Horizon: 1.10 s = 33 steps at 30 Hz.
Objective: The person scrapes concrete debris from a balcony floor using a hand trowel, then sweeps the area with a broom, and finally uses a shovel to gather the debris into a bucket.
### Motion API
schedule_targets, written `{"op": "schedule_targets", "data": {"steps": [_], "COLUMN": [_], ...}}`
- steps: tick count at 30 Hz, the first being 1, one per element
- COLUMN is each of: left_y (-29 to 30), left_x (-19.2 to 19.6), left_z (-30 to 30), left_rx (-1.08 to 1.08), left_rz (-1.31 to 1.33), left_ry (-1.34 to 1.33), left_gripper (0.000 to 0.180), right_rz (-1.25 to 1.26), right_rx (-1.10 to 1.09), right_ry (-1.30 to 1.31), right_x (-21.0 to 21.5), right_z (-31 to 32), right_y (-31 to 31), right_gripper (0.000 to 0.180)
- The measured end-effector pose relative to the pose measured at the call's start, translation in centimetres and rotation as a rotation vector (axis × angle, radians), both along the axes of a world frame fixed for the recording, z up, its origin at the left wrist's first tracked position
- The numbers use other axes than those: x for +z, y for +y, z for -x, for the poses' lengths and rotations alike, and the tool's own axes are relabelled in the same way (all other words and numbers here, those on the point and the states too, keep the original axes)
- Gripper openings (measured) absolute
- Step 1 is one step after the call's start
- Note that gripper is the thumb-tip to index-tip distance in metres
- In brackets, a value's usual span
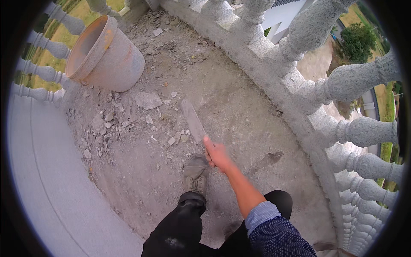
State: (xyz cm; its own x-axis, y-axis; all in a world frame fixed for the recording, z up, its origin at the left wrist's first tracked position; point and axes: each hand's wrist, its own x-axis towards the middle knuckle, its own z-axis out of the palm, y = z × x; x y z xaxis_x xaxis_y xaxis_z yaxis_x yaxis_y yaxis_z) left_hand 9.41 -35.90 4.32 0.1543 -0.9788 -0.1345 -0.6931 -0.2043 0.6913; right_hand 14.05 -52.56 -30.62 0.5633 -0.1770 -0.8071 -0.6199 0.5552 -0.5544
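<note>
My right hand (217,156) is closed round the handle of a long, flat, dusty grey blade (192,120), much like a machete in shape. Its thumb lies along the handle toward the blade. The blade points away and to the left, over the dusty concrete floor (239,111), next to loose rubble (115,118). Whether its edge touches the floor I cannot tell. Beyond the blade tip lies a flat broken slab piece (148,100). My left hand is out of the picture.
A dusty plastic bucket (124,64) leans on its side at the far left, its mouth toward the balusters. A curved curb with stone balusters (361,130) runs along the right. A smooth curved wall (55,180) bounds the left. My boot (196,173) stands near the rubble.
</note>
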Motion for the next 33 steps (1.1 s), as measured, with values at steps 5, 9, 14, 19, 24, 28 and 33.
{"op": "schedule_targets", "data": {"steps": [5,9,14,19,24,28,33], "left_y": [0.5,0.1,-0.5,0.0,0.2,0.7,0.9], "left_x": [0.3,0.5,0.7,0.8,1.0,0.7,0.6], "left_z": [-0.3,-0.1,-1.8,-1.0,-0.9,-0.9,-0.7], "left_rx": [0.035,0.03,-0.059,-0.021,-0.004,-0.009,0.016], "left_rz": [-0.029,-0.003,-0.023,-0.007,-0.002,0.011,0.028], "left_ry": [-0.006,-0.019,-0.01,-0.041,-0.055,-0.076,-0.1], "left_gripper": [0.041,0.041,0.04,0.04,0.039,0.038,0.036], "right_rz": [0.046,0.1,-0.067,0.048,0.005,-0.137,0.069], "right_rx": [-0.447,-0.159,0.039,-0.209,-0.299,0.123,0.208], "right_ry": [-0.235,-0.12,0.032,-0.139,0.011,0.066,0.012], "right_x": [2.9,-2.2,-1.3,0.9,0.5,-2.0,-1.5], "right_z": [-3.5,-0.9,-0.8,-2.3,-2.0,0.6,-1.5], "right_y": [-3.1,-2.5,-0.2,-3.1,-4.1,0.5,0.0], "right_gripper": [0.058,0.06,0.06,0.06,0.06,0.06,0.055]}}
